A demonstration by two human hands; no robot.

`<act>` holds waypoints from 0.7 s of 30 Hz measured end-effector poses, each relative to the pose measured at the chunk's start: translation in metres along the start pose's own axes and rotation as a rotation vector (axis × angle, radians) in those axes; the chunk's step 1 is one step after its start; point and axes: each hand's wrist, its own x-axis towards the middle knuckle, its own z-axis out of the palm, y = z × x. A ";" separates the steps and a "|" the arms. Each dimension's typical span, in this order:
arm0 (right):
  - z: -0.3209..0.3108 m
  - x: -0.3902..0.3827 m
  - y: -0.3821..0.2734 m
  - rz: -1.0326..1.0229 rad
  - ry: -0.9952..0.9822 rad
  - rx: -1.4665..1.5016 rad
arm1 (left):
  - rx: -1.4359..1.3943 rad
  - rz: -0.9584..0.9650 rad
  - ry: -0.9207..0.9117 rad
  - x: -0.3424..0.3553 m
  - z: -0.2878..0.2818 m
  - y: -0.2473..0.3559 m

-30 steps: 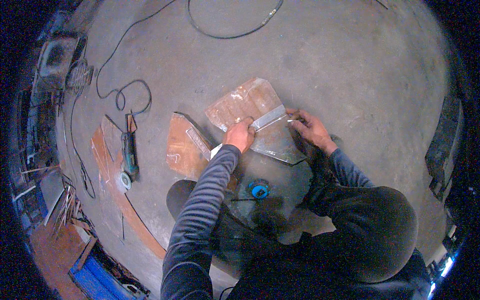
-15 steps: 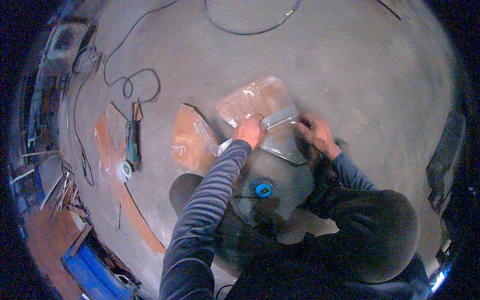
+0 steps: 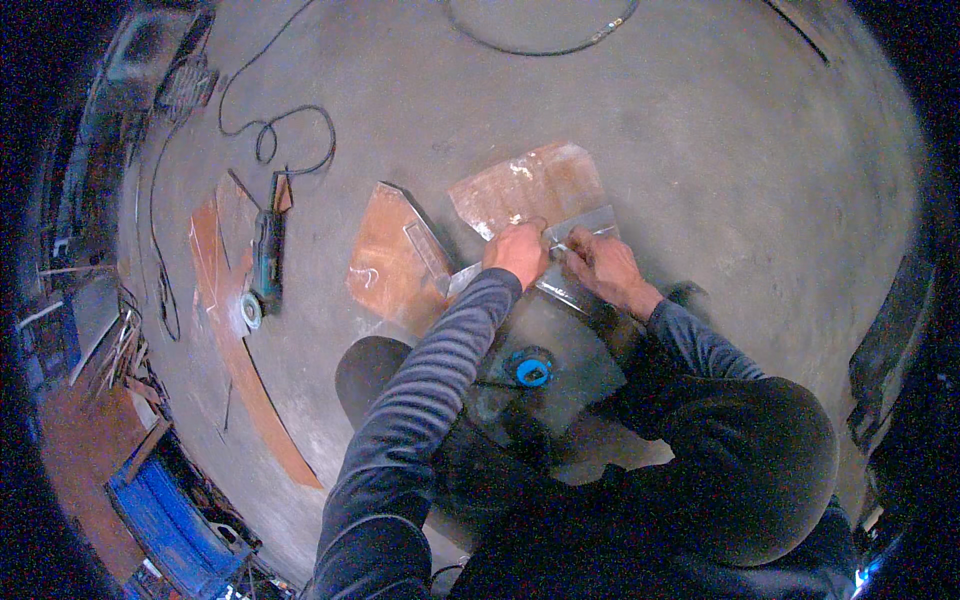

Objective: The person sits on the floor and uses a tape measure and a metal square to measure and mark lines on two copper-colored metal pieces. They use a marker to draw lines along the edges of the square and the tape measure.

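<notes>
My left hand [image 3: 518,250] is closed, fingers bent down on a flat grey metal strip [image 3: 594,220] that lies across the lower edge of a rust-brown steel plate [image 3: 530,185]. Close beside it, my right hand [image 3: 607,268] has its fingers pinched together over the strip. Whatever sits between those fingertips is too small or hidden to name. Under the hands a darker metal piece [image 3: 572,292] shows in part. To the left lies another rust-brown plate [image 3: 385,255] with a pale chalk-like mark and a drawn outline.
An angle grinder [image 3: 266,262] with a looping cord rests on rusty offcuts at left, near a long curved strip [image 3: 268,410]. A blue ring-shaped item [image 3: 533,370] is between my knees. Metal scraps and a blue bin [image 3: 180,520] stand lower left. A hose [image 3: 540,50] curves across the floor ahead.
My right hand has moved left and down onto the strip, next to my left hand, and its fingers have come together. The view has shifted slightly.
</notes>
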 end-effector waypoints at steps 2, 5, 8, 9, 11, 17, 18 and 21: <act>0.000 -0.001 0.000 0.009 0.007 -0.029 | -0.008 -0.014 0.012 0.000 0.001 0.004; 0.000 0.000 -0.007 0.015 0.008 -0.026 | -0.003 0.002 0.044 0.001 0.004 -0.001; -0.001 0.002 -0.007 0.027 0.024 -0.061 | 0.004 0.012 0.038 0.004 0.004 0.000; 0.000 0.003 -0.006 0.022 0.026 -0.063 | 0.008 0.008 0.030 0.004 0.005 0.000; 0.001 0.003 -0.006 0.017 0.030 -0.073 | -0.006 0.031 0.057 0.004 0.006 -0.002; 0.006 0.006 -0.010 0.007 0.070 -0.151 | -0.013 0.039 0.072 0.004 0.011 -0.005; 0.008 0.008 -0.013 0.014 0.082 -0.173 | -0.012 0.040 0.074 0.003 0.012 -0.006; 0.013 0.016 -0.011 0.040 0.060 -0.283 | -0.026 0.074 0.106 0.002 0.011 -0.005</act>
